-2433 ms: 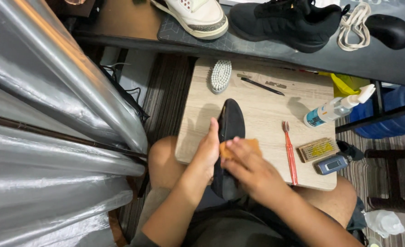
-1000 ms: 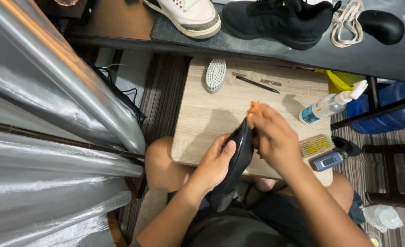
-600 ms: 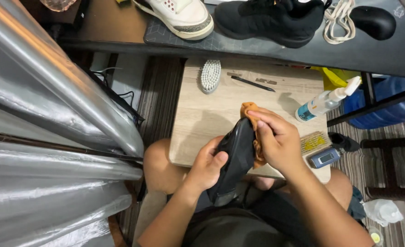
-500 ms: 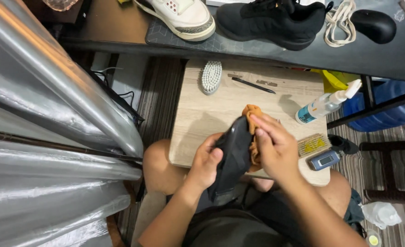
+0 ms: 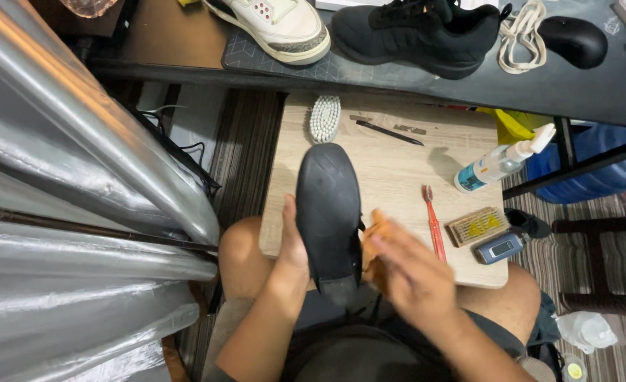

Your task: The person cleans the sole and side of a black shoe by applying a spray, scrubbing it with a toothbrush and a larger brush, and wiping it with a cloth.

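Observation:
A black shoe is held sole-up over a small wooden board resting on my knees. My left hand grips the shoe along its left side, near the heel. My right hand, blurred by motion, holds an orange-brown brush or cloth against the shoe's right side. The shoe's upper is hidden from view.
On the board lie a white-bristled brush, a black pen, a spray bottle, a red toothbrush, a small wooden brush and a grey gadget. A dark shelf behind holds a white sneaker, black sneaker, laces.
The shoe has been turned so its sole faces up and points away from me. My right hand has dropped from the toe to the shoe's right side, near the heel.

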